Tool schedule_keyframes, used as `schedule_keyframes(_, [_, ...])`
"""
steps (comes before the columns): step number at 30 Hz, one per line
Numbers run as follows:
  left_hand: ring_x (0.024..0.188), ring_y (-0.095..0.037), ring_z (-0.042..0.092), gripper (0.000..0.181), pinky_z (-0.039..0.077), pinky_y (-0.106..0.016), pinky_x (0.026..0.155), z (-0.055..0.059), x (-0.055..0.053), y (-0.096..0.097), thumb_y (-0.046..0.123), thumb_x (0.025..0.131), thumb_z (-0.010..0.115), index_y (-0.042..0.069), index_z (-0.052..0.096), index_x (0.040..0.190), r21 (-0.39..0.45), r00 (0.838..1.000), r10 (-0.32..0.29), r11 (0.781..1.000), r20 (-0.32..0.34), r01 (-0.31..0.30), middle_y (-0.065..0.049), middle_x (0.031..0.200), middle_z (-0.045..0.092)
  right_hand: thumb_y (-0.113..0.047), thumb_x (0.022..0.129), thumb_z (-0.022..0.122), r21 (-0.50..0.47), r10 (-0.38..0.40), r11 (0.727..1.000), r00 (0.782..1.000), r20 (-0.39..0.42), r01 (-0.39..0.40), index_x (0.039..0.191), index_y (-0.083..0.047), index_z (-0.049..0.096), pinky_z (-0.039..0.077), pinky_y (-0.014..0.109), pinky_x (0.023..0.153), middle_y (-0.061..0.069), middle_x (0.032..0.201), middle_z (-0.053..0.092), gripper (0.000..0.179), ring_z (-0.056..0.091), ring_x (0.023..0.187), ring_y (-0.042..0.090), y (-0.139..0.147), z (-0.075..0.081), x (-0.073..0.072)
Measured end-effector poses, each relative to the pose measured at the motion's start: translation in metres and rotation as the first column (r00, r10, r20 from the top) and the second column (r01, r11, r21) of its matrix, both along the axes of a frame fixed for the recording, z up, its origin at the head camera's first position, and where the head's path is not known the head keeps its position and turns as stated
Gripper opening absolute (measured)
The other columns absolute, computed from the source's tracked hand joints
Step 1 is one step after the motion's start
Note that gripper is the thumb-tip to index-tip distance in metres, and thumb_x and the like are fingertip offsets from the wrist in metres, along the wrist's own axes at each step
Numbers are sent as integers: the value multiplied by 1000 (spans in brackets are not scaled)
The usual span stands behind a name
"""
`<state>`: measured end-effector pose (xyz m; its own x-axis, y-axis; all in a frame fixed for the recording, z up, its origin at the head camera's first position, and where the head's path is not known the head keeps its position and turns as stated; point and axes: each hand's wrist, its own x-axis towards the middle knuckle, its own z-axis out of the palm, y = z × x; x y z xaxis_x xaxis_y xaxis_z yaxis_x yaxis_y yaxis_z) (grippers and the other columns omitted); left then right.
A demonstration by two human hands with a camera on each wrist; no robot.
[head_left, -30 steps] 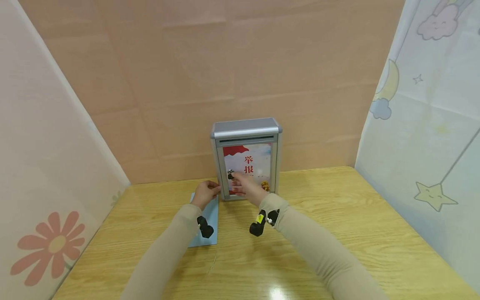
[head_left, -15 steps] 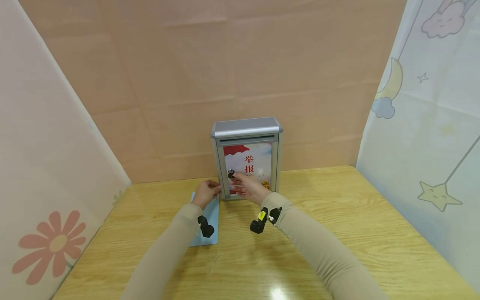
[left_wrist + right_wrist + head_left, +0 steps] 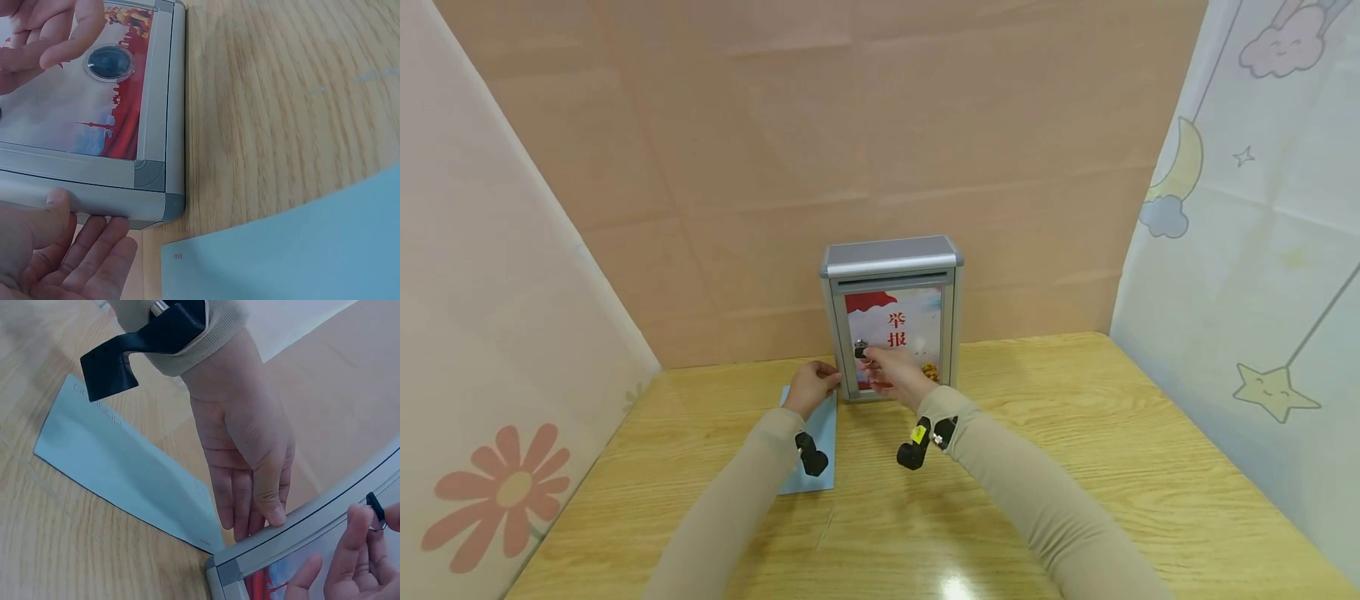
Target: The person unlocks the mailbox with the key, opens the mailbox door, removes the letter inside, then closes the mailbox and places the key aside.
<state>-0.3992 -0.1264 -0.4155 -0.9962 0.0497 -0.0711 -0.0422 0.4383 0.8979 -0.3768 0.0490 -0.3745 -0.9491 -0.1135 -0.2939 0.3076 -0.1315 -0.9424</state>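
Observation:
A grey metal report box [image 3: 891, 254] stands upright against the back wall, its front door printed with red characters. At the lock [image 3: 861, 343] on the door's left side, my right hand [image 3: 898, 375] pinches a small black-headed key [image 3: 375, 505] between thumb and index finger; the blade is hidden. The other right fingers are loosely bent in front of the door. My left hand [image 3: 812, 387] rests against the box's left side, its thumb on the silver frame [image 3: 94, 195] and its fairly straight fingers at the side edge. Below that hand lies a light blue envelope [image 3: 820, 442].
A wooden table [image 3: 1030, 433] carries everything. A peach cloth [image 3: 775, 167] hangs behind the box, with white printed cloths at left and right. The slot [image 3: 893, 278] runs across the top of the box's front. Black wrist cameras [image 3: 914, 450] jut from the sleeves.
The right fingers at the lock shift slightly, drawing in around the key. The left hand, box and envelope keep their places; the head view sways a little.

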Motion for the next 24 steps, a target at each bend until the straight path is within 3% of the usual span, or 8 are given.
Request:
schedule_keyframes(5, [95,-33,65,20,54,-31,74,0,0,0,11,95,62,-5,61,107,-6,1000,2,1000,-4,-2,-17,97,66,-24,99,55,-8,-9,1000,1000,-17,8,111,-6,64,48,27,67,2,90,65,24,56,73,11,-1,0,1])
schedule_keyframes(12, [95,-35,64,20,53,-30,71,1,1,0,11,95,62,-5,61,107,-10,1000,7,1000,-4,-7,-16,96,66,-23,98,57,144,-8,989,994,-113,24,111,1,67,50,24,66,6,86,66,29,56,68,10,-5,7,5])
schedule_keyframes(15, [94,-36,64,20,53,-32,72,1,1,0,12,95,62,-4,61,107,-12,1000,5,1000,-6,-5,-17,97,66,-21,98,56,116,-25,993,994,-103,37,109,3,67,50,23,65,3,80,64,29,56,67,9,-6,9,5])
schedule_keyframes(20, [94,-35,64,21,53,-32,71,1,0,0,13,96,61,-4,61,108,-22,1000,4,1000,-4,-4,-19,99,66,-18,98,56,-17,-46,999,998,-32,45,106,4,65,47,22,62,0,72,61,25,56,64,8,-6,5,2])
schedule_keyframes(24, [95,-36,64,21,51,-26,67,1,1,1,12,95,62,-4,62,108,-25,1000,3,1000,-8,-3,-20,99,66,-19,98,56,1,-35,999,998,-45,35,106,3,65,46,21,60,1,74,62,25,55,63,8,-6,5,2])
